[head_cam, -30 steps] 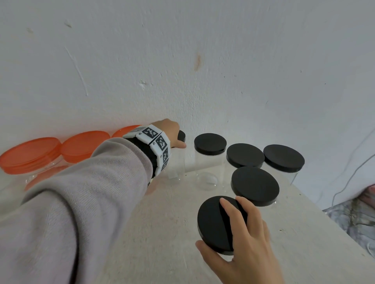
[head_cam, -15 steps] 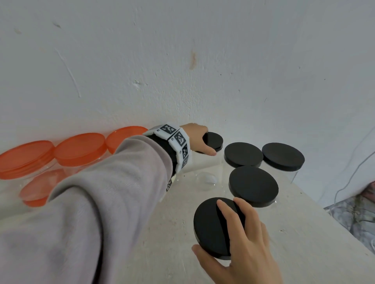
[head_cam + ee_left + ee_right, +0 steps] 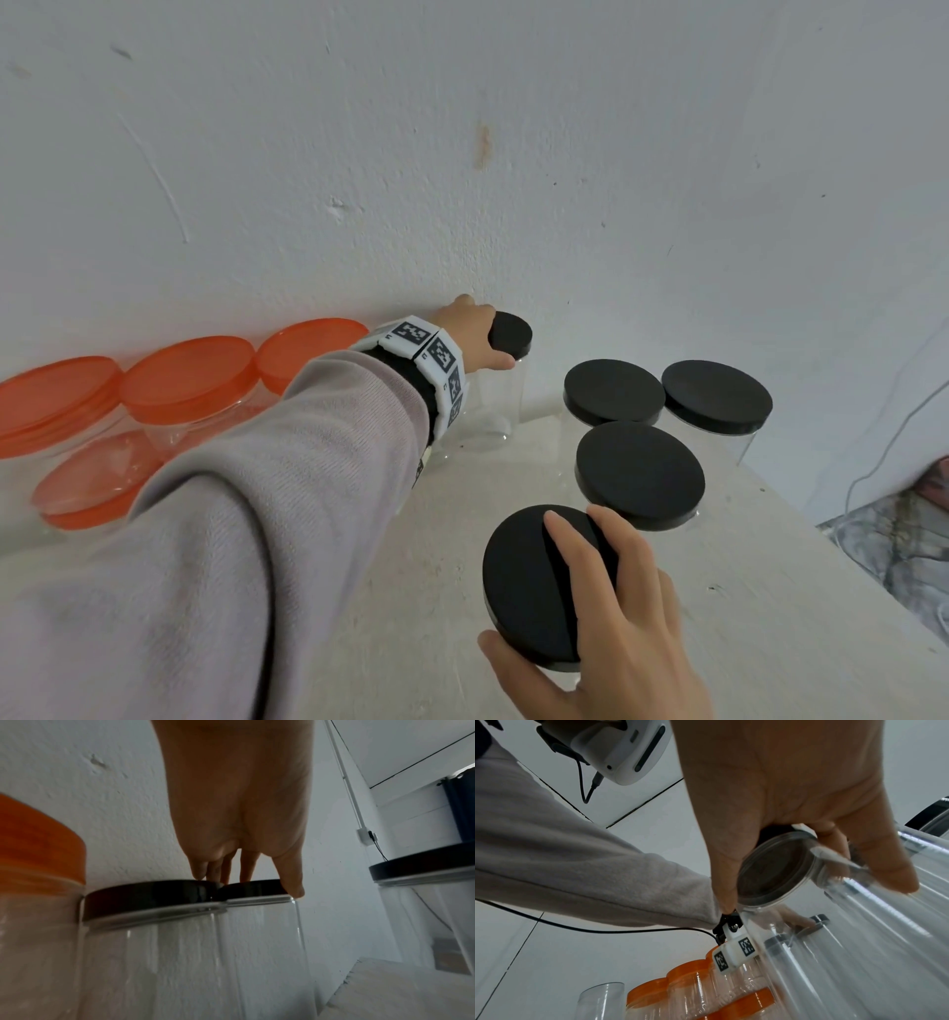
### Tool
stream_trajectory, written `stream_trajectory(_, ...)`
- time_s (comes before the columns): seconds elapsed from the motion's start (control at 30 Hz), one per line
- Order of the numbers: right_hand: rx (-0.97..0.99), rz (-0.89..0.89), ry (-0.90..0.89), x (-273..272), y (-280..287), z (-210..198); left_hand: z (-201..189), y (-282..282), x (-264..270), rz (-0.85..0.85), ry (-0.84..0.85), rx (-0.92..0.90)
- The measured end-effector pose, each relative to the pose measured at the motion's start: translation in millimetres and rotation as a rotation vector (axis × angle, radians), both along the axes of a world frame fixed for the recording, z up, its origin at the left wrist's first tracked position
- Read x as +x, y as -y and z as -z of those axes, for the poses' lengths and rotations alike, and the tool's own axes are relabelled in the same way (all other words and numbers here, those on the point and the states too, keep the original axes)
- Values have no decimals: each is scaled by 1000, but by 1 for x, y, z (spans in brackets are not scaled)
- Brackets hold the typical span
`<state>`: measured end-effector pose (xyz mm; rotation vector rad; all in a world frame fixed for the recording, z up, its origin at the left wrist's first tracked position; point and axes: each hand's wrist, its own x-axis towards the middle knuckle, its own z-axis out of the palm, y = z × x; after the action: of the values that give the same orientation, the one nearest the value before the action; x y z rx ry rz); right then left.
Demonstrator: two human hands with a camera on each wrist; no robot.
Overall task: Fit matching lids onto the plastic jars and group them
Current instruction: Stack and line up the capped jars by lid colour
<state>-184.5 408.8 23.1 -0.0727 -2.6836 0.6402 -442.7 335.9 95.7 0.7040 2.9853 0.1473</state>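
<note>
My left hand [image 3: 477, 339] reaches to the wall and grips the lid of a small black-lidded jar [image 3: 511, 334] from above. In the left wrist view my thumb lies on that lid's [image 3: 254, 888] right edge, and a second small black-lidded jar [image 3: 149, 896] stands touching it on the left. My right hand [image 3: 570, 586] grips the lid of a large black-lidded jar [image 3: 529, 575] near the front; from below, its clear body [image 3: 775, 870] shows under the fingers. Three more large black-lidded jars [image 3: 639, 473] [image 3: 613, 390] [image 3: 716, 395] stand behind it.
Several orange-lidded jars [image 3: 190, 375] line the wall at the left, one [image 3: 97, 478] in front. A lidless clear jar [image 3: 600, 1000] shows in the right wrist view. The pale table [image 3: 411, 539] ends at the right edge [image 3: 847, 591]; a cable hangs there.
My left hand left the first small jar, moved right and took hold of the second small jar's lid. My right hand has kept its hold on the large jar.
</note>
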Motion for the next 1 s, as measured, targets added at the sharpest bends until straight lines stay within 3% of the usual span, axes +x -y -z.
stream_trajectory(0.4,-54,-27,88,5,-2,-4,-8,21,13,1,20,-74)
stream_trajectory(0.53,-56,-6,227,11,1,-6,-20,44,36,51,44,52)
stream_trajectory(0.63,-104,-21,209,14,3,-4,-21,64,68,130,22,193)
stream_trajectory(0.8,-383,-52,62,19,-2,8,-1,94,128,198,294,384)
stream_trajectory(0.9,-397,-71,66,22,-3,6,14,93,155,245,421,435)
stream_trajectory(1.0,-434,-73,37,29,-11,-3,22,83,173,252,445,466)
